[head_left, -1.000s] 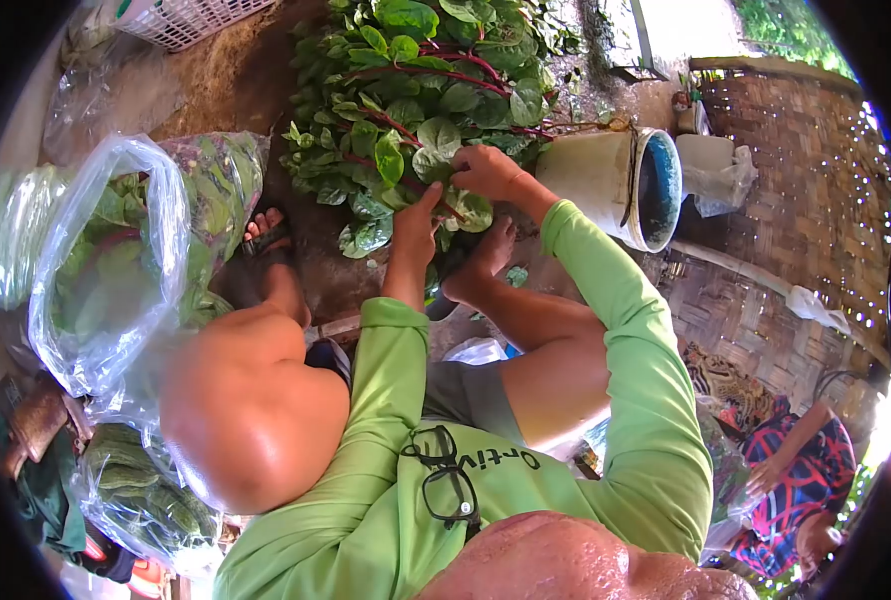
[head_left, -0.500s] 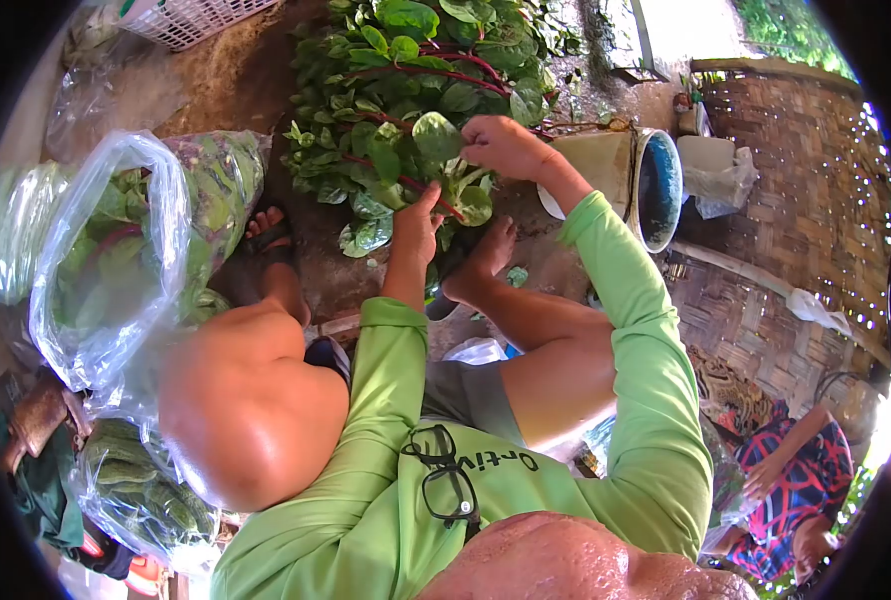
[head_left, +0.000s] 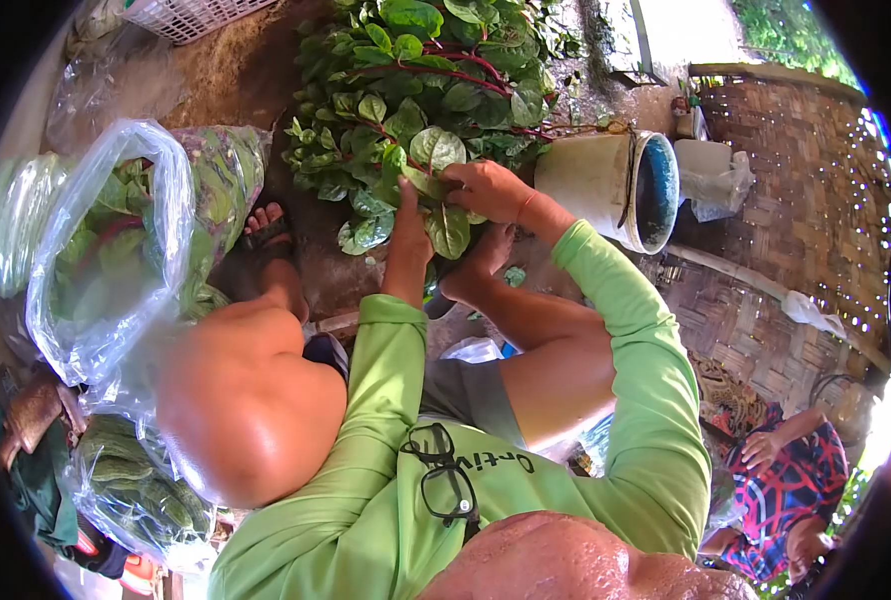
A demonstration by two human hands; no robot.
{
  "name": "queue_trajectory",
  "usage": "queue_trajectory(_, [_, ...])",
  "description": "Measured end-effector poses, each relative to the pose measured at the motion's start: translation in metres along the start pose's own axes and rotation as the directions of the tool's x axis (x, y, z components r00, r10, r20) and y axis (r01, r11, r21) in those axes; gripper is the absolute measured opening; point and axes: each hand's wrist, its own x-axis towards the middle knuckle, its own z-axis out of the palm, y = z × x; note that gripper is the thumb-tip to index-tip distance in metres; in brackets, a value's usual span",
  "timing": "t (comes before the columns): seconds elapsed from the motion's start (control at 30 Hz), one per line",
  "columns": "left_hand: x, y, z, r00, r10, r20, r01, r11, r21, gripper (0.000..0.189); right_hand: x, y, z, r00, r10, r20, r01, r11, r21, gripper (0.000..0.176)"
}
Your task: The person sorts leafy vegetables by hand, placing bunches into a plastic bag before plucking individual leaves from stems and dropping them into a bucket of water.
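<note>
A leafy sprig of Malabar spinach (head_left: 436,160) with broad green leaves is between my hands. My left hand (head_left: 412,228) is closed on its lower part, thumb pointing up along the leaves. From the other side my right hand (head_left: 494,190) pinches the sprig near its leaf bases; the fingertips are partly hidden by leaves. Just beyond both hands lies a big heap of the same Malabar spinach (head_left: 396,90), with dark red stems showing among the leaves.
An open clear plastic bag (head_left: 106,250) holding greens stands at left. A white bucket (head_left: 591,185) lies on its side at right, by a woven bamboo wall (head_left: 786,190). Bagged green vegetables (head_left: 136,475) sit lower left, a white basket (head_left: 191,15) up top. Another person (head_left: 786,480) is lower right.
My right hand has come down and turned in closer to my left hand. The sprig's leaves have shifted between them. At lower right, the other person's arm has moved.
</note>
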Motion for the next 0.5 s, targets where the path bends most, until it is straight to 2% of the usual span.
queue_trajectory(0.1, [-0.005, 0.010, 0.012, 0.938, 0.141, 0.318, -0.064, 0.969, -0.240, 0.096, 0.001, -0.001, -0.005, 1.000, 0.005, -0.024, -0.005, 1.000, 0.003, 0.030])
queue_trajectory(0.2, [-0.011, 0.005, 0.014, 0.978, 0.032, 0.207, -0.019, 0.998, -0.066, 0.104, 0.005, -0.002, -0.011, 0.996, 0.034, -0.081, -0.033, 0.999, 0.012, 0.030])
queue_trajectory(0.23, [-0.006, 0.003, 0.010, 0.968, -0.034, 0.250, 0.065, 0.991, -0.116, 0.094, 0.006, -0.004, -0.011, 0.994, 0.048, -0.103, -0.048, 0.999, 0.002, 0.030])
queue_trajectory(0.33, [0.004, -0.011, 0.013, 0.982, 0.066, 0.175, -0.084, 0.992, 0.099, 0.078, 0.003, -0.024, -0.007, 0.984, 0.038, -0.175, -0.061, 0.990, -0.128, 0.021])
queue_trajectory(0.37, [0.006, -0.013, 0.019, 0.996, 0.053, 0.074, -0.062, 0.991, 0.121, 0.061, 0.002, -0.030, -0.006, 0.979, 0.024, -0.200, -0.062, 0.980, -0.187, 0.017])
queue_trajectory(0.47, [0.002, -0.010, 0.044, 0.971, 0.113, -0.211, -0.106, 0.993, 0.046, 0.052, 0.010, -0.020, -0.005, 0.999, -0.001, -0.051, -0.014, 0.953, -0.303, 0.015])
queue_trajectory(0.5, [0.012, -0.013, 0.030, 0.976, 0.073, -0.205, -0.086, 0.995, -0.057, 0.052, 0.012, -0.016, -0.009, 0.993, 0.063, 0.096, -0.032, 0.955, -0.296, 0.016])
